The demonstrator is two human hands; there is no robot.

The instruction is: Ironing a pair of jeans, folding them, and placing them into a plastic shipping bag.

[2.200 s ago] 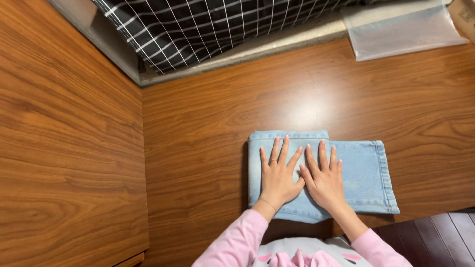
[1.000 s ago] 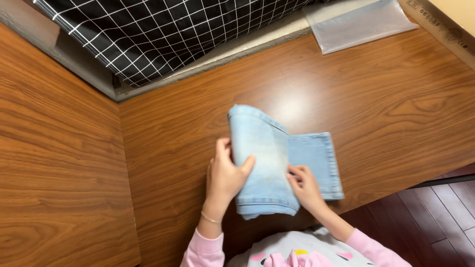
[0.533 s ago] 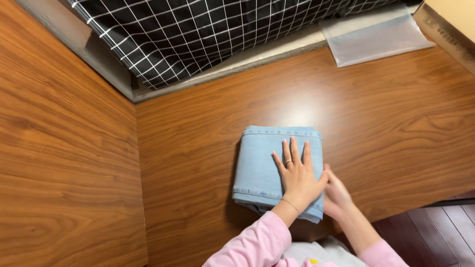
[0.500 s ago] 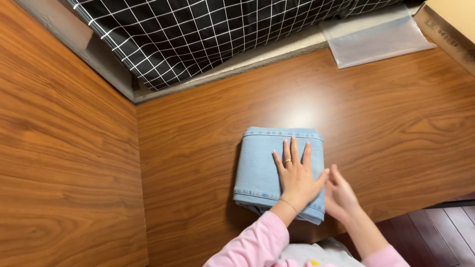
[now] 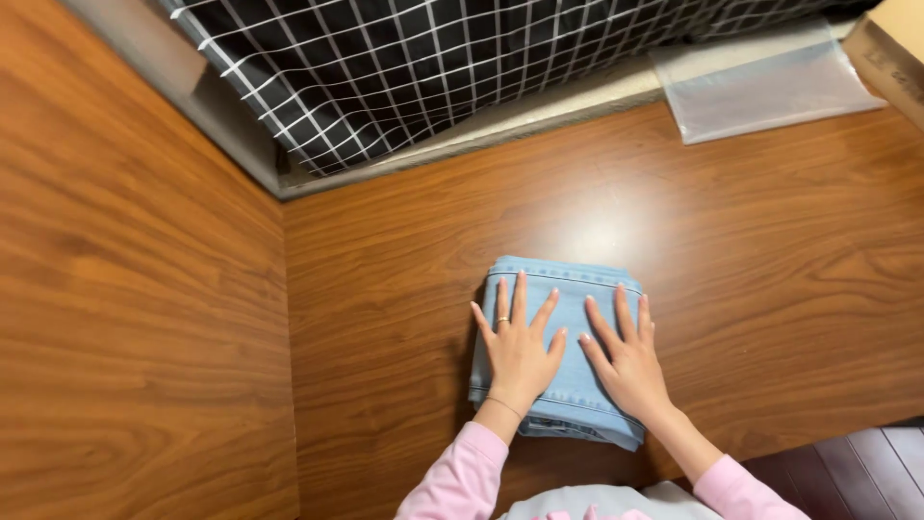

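A folded stack of light blue denim [image 5: 568, 285] lies on the brown wooden tabletop [image 5: 751, 250] near its front edge. My left hand [image 5: 518, 351] rests flat on the left half of the denim, fingers spread, a ring on one finger. Beside it, my right hand [image 5: 628, 358] presses flat on the right half, fingers also apart. Pink sleeves cover both forearms. Neither hand grips anything.
A tall wooden panel [image 5: 135, 318] stands along the left of the table. Black cloth with a white grid [image 5: 462, 58] hangs behind the table's far edge. A clear plastic bag [image 5: 770, 87] lies at the far right, beside a cardboard box corner [image 5: 890, 53]. Dark floorboards [image 5: 847, 472] show at lower right.
The denim was folded over from the left onto its right part, making a narrower stack. My right hand has come from the stack's right side onto its top; my left hand shifted left.
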